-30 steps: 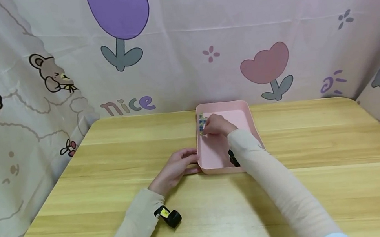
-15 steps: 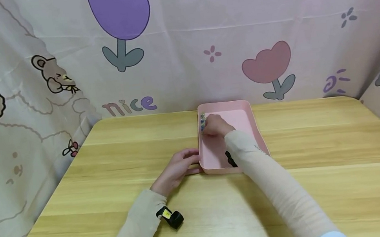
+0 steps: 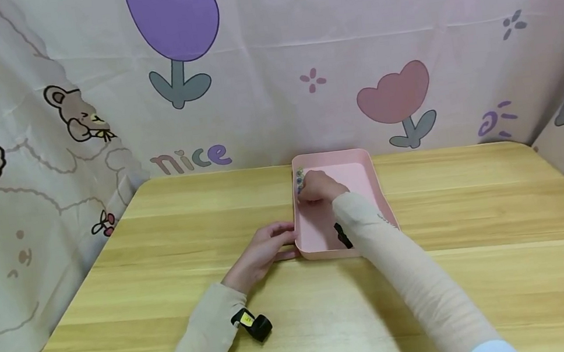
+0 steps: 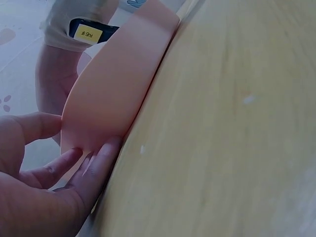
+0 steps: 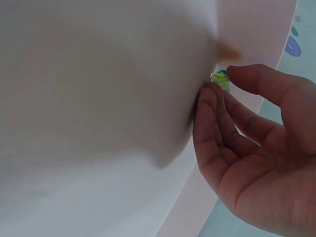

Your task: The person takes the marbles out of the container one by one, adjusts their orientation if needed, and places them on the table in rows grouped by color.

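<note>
A pink tray (image 3: 323,235) lies on the wooden table. Along its left inner wall runs a row of small glass marbles (image 3: 300,178), part of it covered by my right hand (image 3: 321,187). The right wrist view shows a clear marble with yellow-green and blue swirls (image 5: 221,78) between that hand's thumb and curled fingers, close to the tray wall. Outside the tray, my left hand (image 3: 263,249) rests on the table side. In the left wrist view its fingertips (image 4: 109,148) touch the outer wall, with the thumb up at the rim.
The table (image 3: 139,264) spreads out on both sides of the tray. A printed cloth (image 3: 273,106) hangs behind the table's far edge, right behind the tray. A black wrist camera (image 3: 259,326) is strapped to the left sleeve.
The right hand has shifted very slightly along the tray's left wall, and its fingers have come closer to that wall. The left hand keeps its place against the tray.
</note>
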A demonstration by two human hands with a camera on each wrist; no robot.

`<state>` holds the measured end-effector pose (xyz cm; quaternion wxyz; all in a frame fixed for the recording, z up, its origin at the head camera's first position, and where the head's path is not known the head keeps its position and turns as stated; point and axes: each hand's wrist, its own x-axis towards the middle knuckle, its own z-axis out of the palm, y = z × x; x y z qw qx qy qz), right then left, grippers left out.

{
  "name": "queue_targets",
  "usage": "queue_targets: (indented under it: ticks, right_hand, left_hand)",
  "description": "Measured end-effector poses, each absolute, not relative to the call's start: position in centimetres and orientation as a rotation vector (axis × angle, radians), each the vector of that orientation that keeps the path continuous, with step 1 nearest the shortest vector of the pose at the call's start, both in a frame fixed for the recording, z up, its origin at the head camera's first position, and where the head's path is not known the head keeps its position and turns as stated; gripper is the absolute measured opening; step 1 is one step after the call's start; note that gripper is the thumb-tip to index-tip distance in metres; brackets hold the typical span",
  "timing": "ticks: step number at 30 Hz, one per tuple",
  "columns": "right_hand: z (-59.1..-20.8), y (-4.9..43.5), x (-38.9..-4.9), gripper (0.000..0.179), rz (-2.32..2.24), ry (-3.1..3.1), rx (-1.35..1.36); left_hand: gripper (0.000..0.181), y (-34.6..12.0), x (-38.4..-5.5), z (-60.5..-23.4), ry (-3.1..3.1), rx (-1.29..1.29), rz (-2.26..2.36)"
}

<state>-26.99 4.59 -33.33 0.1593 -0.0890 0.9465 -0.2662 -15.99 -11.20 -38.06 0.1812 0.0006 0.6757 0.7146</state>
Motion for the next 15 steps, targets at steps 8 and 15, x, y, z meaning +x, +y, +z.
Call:
queue_targets:
  ticks: [8, 15]
  right_hand:
    - [-32.6, 6.3, -26.8, 0.024, -0.829, 2.699, -0.302]
    - [-31.6, 7.5, -26.6, 0.028, -0.868, 2.718, -0.42]
  left_hand:
    - [0.036, -11.4, -15.9, -38.0, 1.903, 0.013, 2.004]
    - [0.035, -11.3, -15.9, -37.9, 1.919, 0.003, 1.988]
